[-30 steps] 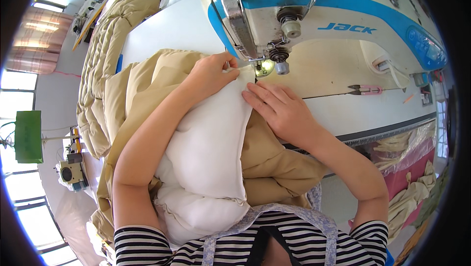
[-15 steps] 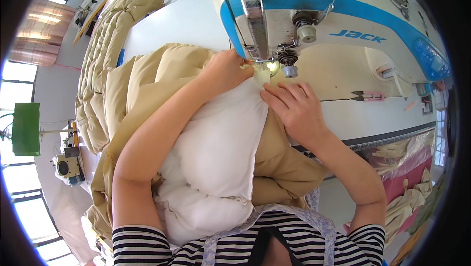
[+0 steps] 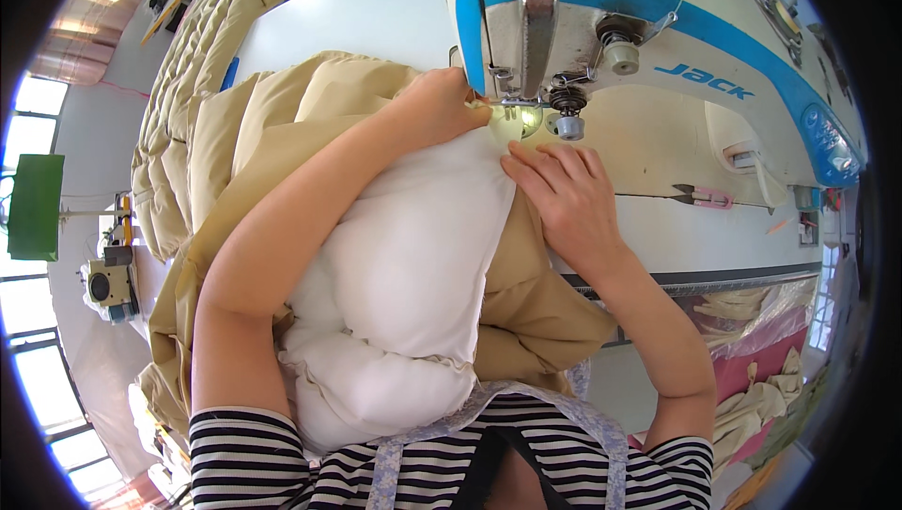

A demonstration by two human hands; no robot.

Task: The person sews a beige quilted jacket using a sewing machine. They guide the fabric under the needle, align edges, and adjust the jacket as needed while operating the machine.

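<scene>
A padded piece with white lining (image 3: 413,237) and tan quilted fabric (image 3: 254,134) lies across the table and my lap. Its narrow edge runs under the needle area of a white and blue sewing machine (image 3: 648,40). My left hand (image 3: 440,106) is closed on the fabric just left of the presser foot, its fingertips partly hidden behind the machine head. My right hand (image 3: 568,195) pinches the lining's right edge between thumb and fingers, just in front of the foot. The machine's lamp lights the stitching spot. Tan fabric (image 3: 536,313) shows under my right wrist.
Pink-handled thread snips (image 3: 703,196) lie on the table to the right. A ruler strip (image 3: 695,280) runs along its front edge. More tan quilted fabric (image 3: 178,125) is heaped at the left. Plastic-wrapped cloth (image 3: 752,317) sits below the table at the right.
The view has shifted slightly, so the machine appears farther right and higher. Both hands keep their places on the fabric by the presser foot, with little visible movement of the cloth.
</scene>
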